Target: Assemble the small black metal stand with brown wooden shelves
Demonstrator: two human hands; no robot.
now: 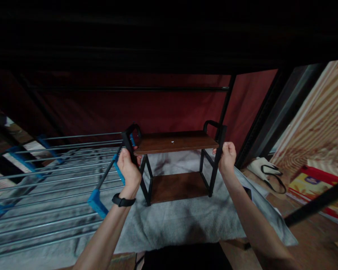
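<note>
Two hands grip the small two-tier shelf (175, 142) I see on the grey towel (180, 221): left hand (129, 172) and right hand (227, 155) each closed round a black end post. Drying rack (45, 180) crowds the left; bag (266, 168) and red box (318, 187) right. Upper background too dark to read.

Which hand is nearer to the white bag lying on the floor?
Right. The right hand grips the small shelf's right post, beside the white bag; the left hand holds the far post.
</note>
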